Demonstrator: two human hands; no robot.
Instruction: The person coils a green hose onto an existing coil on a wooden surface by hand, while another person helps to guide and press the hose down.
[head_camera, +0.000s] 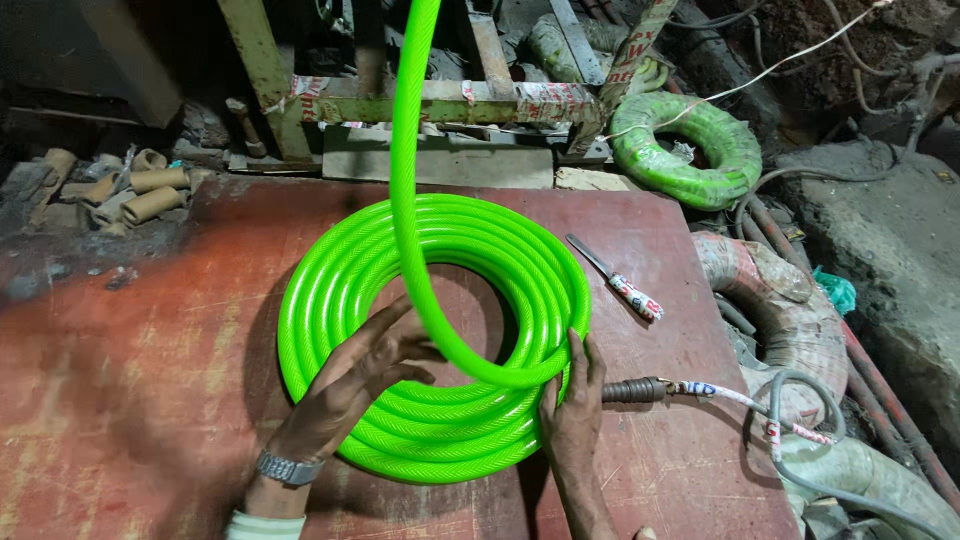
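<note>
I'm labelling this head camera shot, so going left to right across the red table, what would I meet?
Cardboard tubes → left hand → coiled green hose → right hand → knife with taped handle → wrapped green hose coil, off the table's far right corner.

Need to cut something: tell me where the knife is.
In the head view, the knife lies on the red table, right of the green hose coil.

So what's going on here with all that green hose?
A person is coiling a bright green hose on a worn red table. The left hand rests on the inside of the coil, the right hand presses its outer edge. A loose length runs up out of view. A knife lies beside it.
</note>
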